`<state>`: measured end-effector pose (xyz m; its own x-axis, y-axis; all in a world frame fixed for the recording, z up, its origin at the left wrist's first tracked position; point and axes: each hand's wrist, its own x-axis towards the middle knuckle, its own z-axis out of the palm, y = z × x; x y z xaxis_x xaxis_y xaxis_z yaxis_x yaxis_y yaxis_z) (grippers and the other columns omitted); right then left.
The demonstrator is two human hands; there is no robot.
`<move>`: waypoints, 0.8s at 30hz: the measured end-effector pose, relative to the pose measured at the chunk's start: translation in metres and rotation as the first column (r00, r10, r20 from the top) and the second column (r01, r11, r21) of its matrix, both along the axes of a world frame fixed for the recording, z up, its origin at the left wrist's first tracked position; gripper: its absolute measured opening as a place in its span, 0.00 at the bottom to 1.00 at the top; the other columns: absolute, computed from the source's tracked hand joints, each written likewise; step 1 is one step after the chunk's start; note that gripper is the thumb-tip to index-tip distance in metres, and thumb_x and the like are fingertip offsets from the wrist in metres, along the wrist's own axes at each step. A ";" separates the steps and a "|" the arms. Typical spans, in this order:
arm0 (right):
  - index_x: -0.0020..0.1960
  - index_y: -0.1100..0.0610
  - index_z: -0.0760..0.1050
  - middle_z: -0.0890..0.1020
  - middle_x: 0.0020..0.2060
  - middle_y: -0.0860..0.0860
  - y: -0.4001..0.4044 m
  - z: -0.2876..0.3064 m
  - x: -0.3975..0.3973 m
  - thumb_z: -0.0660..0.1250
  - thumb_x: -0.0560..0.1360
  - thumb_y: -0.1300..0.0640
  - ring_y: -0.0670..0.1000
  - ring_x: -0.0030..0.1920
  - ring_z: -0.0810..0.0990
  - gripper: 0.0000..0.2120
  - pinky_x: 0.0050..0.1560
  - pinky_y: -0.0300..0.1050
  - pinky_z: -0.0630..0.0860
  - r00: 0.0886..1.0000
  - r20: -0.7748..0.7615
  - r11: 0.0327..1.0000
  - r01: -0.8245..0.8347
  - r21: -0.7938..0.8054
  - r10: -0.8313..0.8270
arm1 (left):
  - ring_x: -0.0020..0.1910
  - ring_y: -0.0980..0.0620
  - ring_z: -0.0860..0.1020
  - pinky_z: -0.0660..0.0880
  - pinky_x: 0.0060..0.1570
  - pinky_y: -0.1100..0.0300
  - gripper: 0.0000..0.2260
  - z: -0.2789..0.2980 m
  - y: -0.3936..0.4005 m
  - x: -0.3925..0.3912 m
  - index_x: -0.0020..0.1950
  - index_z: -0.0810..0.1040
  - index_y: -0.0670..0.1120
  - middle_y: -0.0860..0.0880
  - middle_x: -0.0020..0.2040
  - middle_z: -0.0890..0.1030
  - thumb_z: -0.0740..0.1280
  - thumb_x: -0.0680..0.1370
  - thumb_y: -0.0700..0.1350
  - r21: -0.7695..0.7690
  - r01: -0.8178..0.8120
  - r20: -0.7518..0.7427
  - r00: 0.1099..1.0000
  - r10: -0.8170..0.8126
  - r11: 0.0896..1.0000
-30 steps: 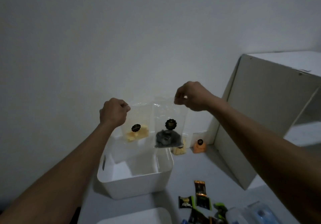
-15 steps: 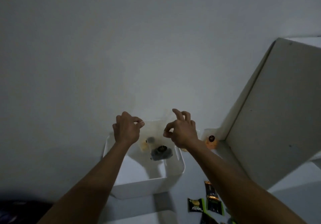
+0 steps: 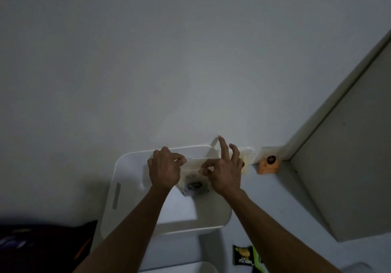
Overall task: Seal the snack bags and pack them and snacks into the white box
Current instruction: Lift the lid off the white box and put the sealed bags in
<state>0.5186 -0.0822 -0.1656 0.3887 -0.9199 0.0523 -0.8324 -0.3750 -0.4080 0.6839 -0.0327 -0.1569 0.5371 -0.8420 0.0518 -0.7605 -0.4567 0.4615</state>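
The white box point(image 3: 127, 188) serves as the reference point; it sits against the wall with its open top facing up and a slot handle showing on its left wall.

Left hand point(image 3: 164, 170): over the far part of the box interior, thumb and forefinger pinched on the top edge of a clear snack bag point(image 3: 193, 162). The grip at the upper edge appears intended to keep the bag upright while it is lowered inside.

Bag contents: a dark snack with a round dark sticker point(image 3: 195, 184) hangs low inside the box, between the two hands. The sticker's wording is too small to read. Whether a second bag lies behind it cannot be determined.

Right hand point(image 3: 225, 172): just right of the left hand, thumb and forefinger closed at the bag's other top corner, the remaining fingers splayed upward. Whether it is gripping firmly or releasing cannot be told.

Right of the box, against the wall: a further clear bag point(image 3: 246, 156), largely hidden by the right hand, then a bag of orange snack point(image 3: 267, 165) with a similar round sticker, unreadable. Both are not yet packed.

Near side of the box, to its right: a dark wrapped snack point(image 3: 243, 254) lies on the surface, printed "nextar", seen inverted. It too remains outside.
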 end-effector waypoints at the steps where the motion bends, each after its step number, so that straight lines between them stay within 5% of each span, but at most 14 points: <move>1: 0.43 0.44 0.84 0.45 0.80 0.45 -0.003 -0.004 0.001 0.72 0.71 0.44 0.58 0.77 0.45 0.06 0.71 0.61 0.55 1.000 0.006 1.000 0.005 0.001 -0.005 | 0.54 0.47 0.73 0.65 0.54 0.51 0.07 -0.003 -0.003 0.000 0.48 0.85 0.57 0.50 0.49 0.77 0.66 0.79 0.52 0.008 -0.005 -0.013 1.000 0.005 1.000; 9: 0.42 0.43 0.85 0.55 0.78 0.48 -0.015 -0.021 0.008 0.75 0.69 0.43 0.60 0.74 0.54 0.06 0.64 0.59 0.64 0.995 0.078 0.993 0.074 -0.088 -0.068 | 0.55 0.46 0.77 0.70 0.54 0.52 0.08 -0.019 -0.020 0.000 0.50 0.85 0.55 0.50 0.50 0.81 0.70 0.75 0.56 -0.027 -0.079 -0.079 0.994 0.077 0.996; 24: 0.62 0.44 0.78 0.57 0.76 0.51 -0.001 0.009 -0.024 0.75 0.69 0.43 0.57 0.73 0.55 0.22 0.66 0.57 0.67 0.982 0.128 0.990 0.141 -0.002 -0.140 | 0.51 0.44 0.77 0.74 0.56 0.46 0.14 0.007 0.023 -0.003 0.56 0.83 0.50 0.46 0.48 0.77 0.73 0.73 0.54 -0.282 -0.161 -0.204 0.973 0.105 0.946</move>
